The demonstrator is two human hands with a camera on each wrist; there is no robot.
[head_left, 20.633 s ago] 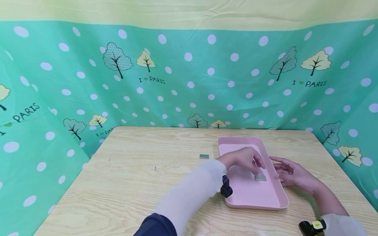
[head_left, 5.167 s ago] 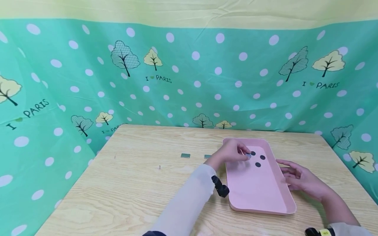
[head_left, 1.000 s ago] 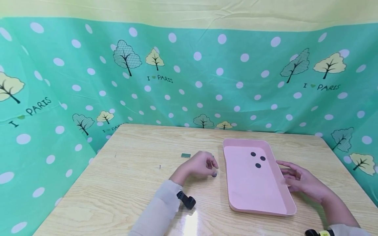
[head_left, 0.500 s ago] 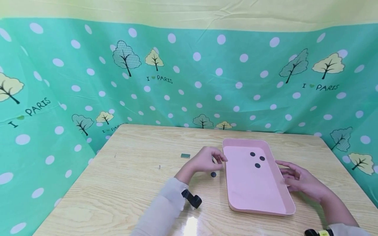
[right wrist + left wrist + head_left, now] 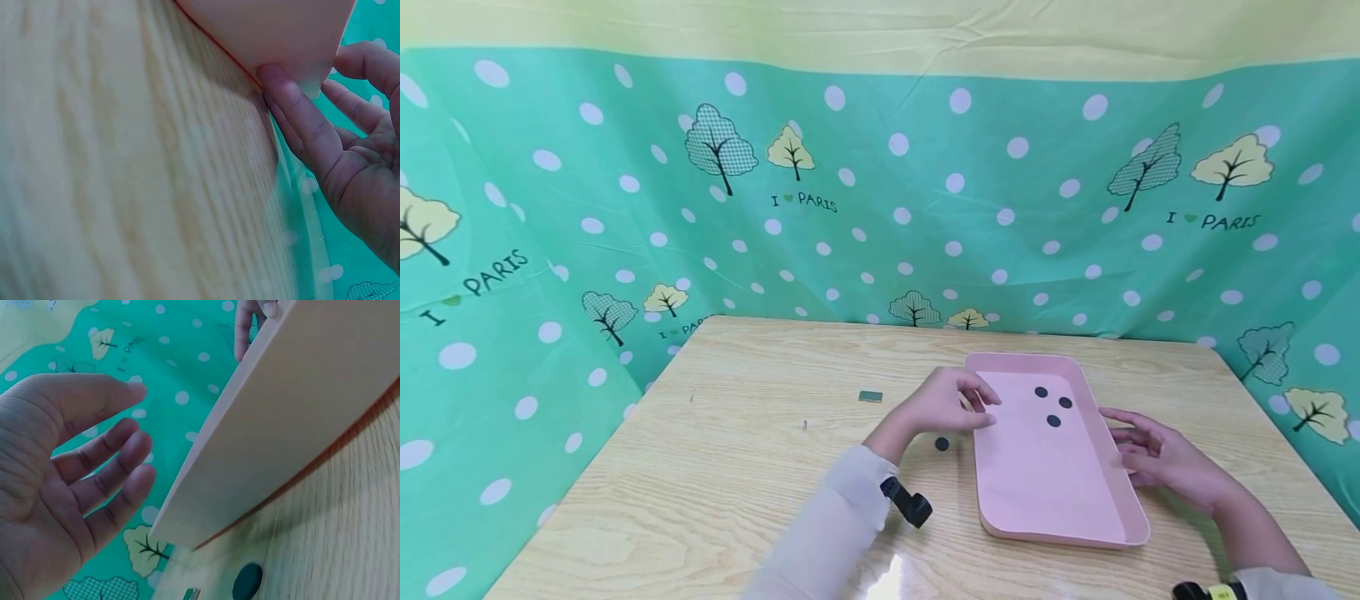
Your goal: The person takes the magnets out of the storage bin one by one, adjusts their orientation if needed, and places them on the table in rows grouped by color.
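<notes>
Head view: I have discs (image 5: 1054,421) right of centre, between left hand (image 5: 949,407) and right hand (image 5: 1172,458). Left is loose, empty; right, splayed, touches the tray (image 5: 1037,492).

Plain pink tray (image 5: 1045,483) with black discs (image 5: 1054,421) at four o'clock; pale wood-grain counter (image 5: 730,467) at six; white-dotted green cloth (image 5: 865,117), yellow trees (image 5: 1234,162), at twelve.
</notes>
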